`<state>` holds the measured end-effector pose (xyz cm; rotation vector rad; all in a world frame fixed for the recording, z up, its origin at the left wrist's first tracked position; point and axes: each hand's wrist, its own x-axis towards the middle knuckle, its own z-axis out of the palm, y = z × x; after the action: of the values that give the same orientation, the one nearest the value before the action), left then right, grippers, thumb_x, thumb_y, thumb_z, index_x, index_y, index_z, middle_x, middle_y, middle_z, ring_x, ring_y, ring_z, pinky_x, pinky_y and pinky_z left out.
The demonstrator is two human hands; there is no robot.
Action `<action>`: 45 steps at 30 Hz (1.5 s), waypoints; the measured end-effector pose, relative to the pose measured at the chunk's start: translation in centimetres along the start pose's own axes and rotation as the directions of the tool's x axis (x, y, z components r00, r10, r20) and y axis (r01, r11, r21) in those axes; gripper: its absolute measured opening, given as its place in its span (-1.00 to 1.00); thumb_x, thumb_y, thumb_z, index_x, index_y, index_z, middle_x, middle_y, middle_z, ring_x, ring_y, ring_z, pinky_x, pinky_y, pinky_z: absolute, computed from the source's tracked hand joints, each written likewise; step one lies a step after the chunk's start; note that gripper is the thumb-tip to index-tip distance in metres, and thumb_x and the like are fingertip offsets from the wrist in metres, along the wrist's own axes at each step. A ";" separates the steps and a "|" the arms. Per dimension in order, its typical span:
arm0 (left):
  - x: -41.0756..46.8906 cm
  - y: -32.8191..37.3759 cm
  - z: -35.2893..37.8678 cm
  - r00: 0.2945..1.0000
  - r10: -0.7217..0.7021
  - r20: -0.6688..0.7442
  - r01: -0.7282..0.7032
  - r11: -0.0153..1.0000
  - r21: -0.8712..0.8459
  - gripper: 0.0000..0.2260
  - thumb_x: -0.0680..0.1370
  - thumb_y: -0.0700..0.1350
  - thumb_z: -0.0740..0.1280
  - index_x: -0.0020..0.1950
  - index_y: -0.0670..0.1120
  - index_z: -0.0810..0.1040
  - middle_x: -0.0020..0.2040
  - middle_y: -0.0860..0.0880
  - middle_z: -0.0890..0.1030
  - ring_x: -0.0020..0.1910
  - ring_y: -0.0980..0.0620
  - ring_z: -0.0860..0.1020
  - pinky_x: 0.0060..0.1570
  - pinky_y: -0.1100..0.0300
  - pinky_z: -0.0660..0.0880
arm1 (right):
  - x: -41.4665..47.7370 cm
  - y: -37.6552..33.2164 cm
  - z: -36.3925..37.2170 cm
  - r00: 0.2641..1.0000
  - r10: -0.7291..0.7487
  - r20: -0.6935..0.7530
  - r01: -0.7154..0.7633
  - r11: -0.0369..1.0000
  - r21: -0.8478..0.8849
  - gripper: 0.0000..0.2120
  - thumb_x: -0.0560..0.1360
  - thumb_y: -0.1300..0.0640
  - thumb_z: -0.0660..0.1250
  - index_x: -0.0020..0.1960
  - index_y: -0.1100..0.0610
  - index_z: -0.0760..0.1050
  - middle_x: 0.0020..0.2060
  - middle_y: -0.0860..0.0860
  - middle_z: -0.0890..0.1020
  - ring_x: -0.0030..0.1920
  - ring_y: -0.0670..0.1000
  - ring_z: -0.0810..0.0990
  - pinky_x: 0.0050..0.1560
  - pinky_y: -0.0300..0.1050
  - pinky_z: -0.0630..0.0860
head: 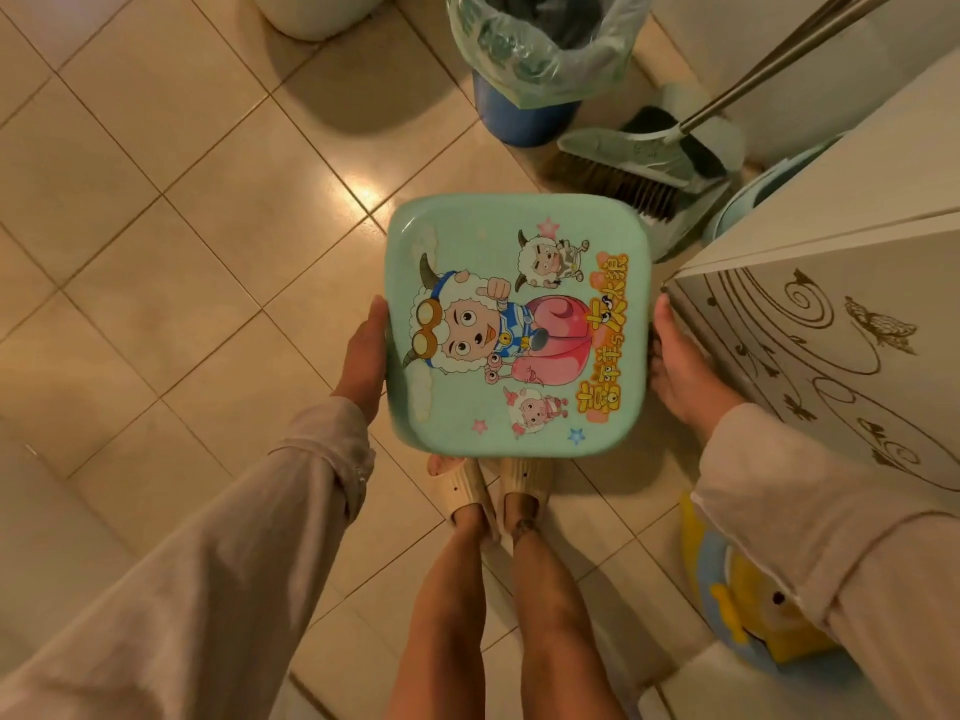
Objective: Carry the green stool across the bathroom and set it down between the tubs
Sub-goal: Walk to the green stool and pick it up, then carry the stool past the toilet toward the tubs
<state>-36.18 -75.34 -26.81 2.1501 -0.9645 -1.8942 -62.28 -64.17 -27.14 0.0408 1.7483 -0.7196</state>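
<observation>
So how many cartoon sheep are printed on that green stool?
3. A big sheep left of middle on the green stool, a small one above it, and a small pink one near the bottom edge. None seems hidden.

We see a dim, warm yellow-orange cast over everything, with one glare spot on the floor tiles (an overhead lamp reflected). Soft shadows pool beneath the bin. Tile lines bow toward the edges, and the sleeves look slightly smeared.
</observation>
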 end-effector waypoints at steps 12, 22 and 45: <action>-13.0 -1.7 -6.1 0.983 -0.123 0.133 0.126 0.992 -0.012 -0.58 0.46 0.03 0.31 0.19 -0.22 0.47 -0.17 -0.04 0.61 -0.20 0.03 0.56 -0.25 0.21 0.47 | -13.1 -1.8 -1.2 0.987 0.047 0.154 -0.004 0.963 -0.270 -0.59 0.37 -0.07 0.38 0.15 0.09 0.51 0.05 0.14 0.65 0.11 0.16 0.59 0.30 0.16 0.39; -26.7 -3.7 -13.1 0.997 -0.068 -0.025 0.059 0.961 -0.270 -0.81 0.42 -0.06 0.39 -0.03 -0.10 0.51 -0.07 -0.09 0.61 -0.15 0.01 0.57 -0.24 0.19 0.49 | -24.6 -5.9 3.3 0.949 0.017 0.315 0.115 0.912 -0.394 -0.60 0.39 0.04 0.38 0.16 0.21 0.49 -0.02 0.14 0.65 -0.04 0.11 0.62 -0.05 -0.03 0.53; -29.6 -5.4 -34.2 0.990 -0.065 -0.123 -0.002 0.878 -0.480 -0.51 0.39 -0.14 0.42 0.27 -0.25 0.41 0.03 -0.12 0.59 0.02 -0.08 0.54 0.08 0.03 0.49 | -31.4 -14.0 27.3 0.817 0.057 0.574 0.378 0.699 -0.607 -0.53 0.34 0.20 0.44 0.23 0.21 0.46 -0.02 0.08 0.65 0.00 0.08 0.61 0.04 0.01 0.52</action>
<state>-2.92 -66.31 2.98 1.9638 -0.3767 -1.7375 -34.14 -78.21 3.59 -0.8059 1.3449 -0.1029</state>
